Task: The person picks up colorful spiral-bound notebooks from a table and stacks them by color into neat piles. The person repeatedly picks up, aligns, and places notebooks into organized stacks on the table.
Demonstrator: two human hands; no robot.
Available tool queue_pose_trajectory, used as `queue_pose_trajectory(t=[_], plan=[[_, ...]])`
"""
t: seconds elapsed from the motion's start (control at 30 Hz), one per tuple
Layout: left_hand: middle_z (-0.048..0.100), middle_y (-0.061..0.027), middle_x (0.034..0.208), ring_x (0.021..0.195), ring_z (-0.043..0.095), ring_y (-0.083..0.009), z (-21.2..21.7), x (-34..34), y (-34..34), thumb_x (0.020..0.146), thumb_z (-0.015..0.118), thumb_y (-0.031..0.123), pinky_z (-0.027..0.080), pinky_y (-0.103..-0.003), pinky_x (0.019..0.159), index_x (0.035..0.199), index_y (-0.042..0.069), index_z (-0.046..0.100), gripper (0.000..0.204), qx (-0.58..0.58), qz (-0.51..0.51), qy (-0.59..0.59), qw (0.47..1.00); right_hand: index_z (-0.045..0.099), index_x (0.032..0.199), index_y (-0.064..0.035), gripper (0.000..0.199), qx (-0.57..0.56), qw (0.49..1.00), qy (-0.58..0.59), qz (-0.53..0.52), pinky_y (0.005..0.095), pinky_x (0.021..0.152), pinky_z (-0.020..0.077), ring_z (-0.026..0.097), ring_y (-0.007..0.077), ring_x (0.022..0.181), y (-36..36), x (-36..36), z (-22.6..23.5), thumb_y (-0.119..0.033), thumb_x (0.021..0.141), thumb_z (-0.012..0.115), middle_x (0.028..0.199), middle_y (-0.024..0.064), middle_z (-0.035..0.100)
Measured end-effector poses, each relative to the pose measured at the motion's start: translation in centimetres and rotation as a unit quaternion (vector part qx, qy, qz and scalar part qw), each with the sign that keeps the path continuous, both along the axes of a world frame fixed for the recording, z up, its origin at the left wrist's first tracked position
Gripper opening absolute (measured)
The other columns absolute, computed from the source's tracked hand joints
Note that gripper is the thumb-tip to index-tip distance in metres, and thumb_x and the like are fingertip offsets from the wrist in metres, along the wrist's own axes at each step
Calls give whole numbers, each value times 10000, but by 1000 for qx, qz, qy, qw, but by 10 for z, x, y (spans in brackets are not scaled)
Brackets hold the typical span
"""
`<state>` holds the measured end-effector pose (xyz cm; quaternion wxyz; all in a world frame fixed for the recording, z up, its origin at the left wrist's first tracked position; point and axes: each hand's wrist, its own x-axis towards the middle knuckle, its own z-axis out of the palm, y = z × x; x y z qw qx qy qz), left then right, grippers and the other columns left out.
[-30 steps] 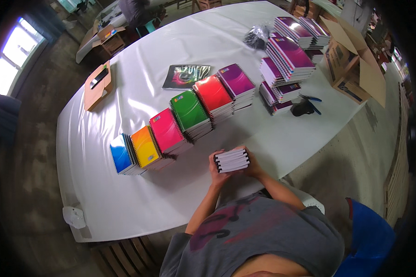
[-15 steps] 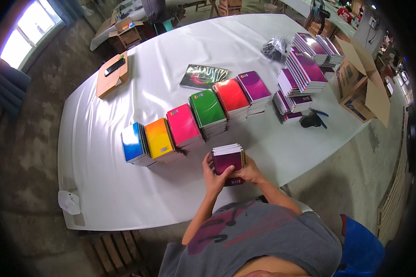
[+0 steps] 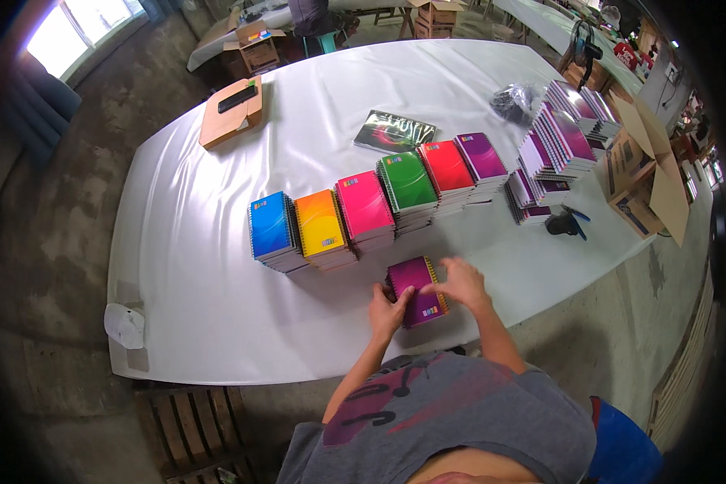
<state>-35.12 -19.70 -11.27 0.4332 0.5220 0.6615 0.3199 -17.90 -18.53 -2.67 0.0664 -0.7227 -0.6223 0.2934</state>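
Note:
A purple spiral notebook (image 3: 416,284) with a yellow coil along its right edge lies near the table's front edge. My left hand (image 3: 388,311) grips its left side, thumb on the cover and fingers partly hidden at the edge. At the coil is my right hand (image 3: 465,285), thumb and fingers spread apart and the thumb tip by the cover's edge. Beyond them runs a slanting row of notebook stacks: blue (image 3: 273,228), yellow (image 3: 321,223), pink (image 3: 365,206), green (image 3: 407,181), red (image 3: 447,167) and purple (image 3: 481,157).
More purple notebooks (image 3: 569,133) are piled at the right, beside an open cardboard box (image 3: 631,173). Dark-handled pliers (image 3: 574,216) lie in front of that pile. Farther back are a plastic-wrapped pack (image 3: 395,131), a clear bag (image 3: 515,103) and a phone (image 3: 237,98) on cardboard.
The white pages that showed are now under the purple cover, which lies flat. My right hand has drawn back to the coil edge and spread its fingers. The view has shifted.

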Motion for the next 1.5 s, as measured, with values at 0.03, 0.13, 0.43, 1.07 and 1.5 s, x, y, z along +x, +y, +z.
queue_pose_trajectory(t=[0.03,0.13,0.43,1.07,1.5], plan=[[597,-124,746,655,576,-185,-2,3,-2,695,743,441,469,-312,586,896,-20,488,564,10,2,5,1000,552,1129,-57,614,77,997,12,3,396,854,454,555,285,1030,5,1,9,-401,660,749,1117,131,564],[563,-103,694,616,551,-202,5,6,-4,700,738,435,459,-326,575,886,-6,477,546,45,10,15,999,448,1258,-102,635,307,948,23,82,392,970,372,445,269,1177,36,1,15,-283,709,709,1273,95,457],[549,-43,782,686,514,-110,-18,-9,7,760,723,287,435,-244,580,936,-22,530,405,16,14,-144,989,369,1324,-125,719,286,927,-205,133,551,1031,245,350,178,1270,105,-16,19,-163,695,716,1366,45,377],[607,-82,914,792,573,-128,6,-38,8,793,689,172,452,-247,694,1062,-7,504,373,-15,76,-300,951,619,1056,-81,340,572,809,132,24,381,884,446,592,251,970,69,11,45,55,749,570,1044,73,631],[619,-31,909,787,604,-112,49,-135,-13,880,571,135,501,-251,699,1048,63,517,191,-40,112,-560,820,685,794,-87,341,175,835,482,201,390,993,375,460,254,1168,-19,36,31,163,573,617,1041,50,573]])
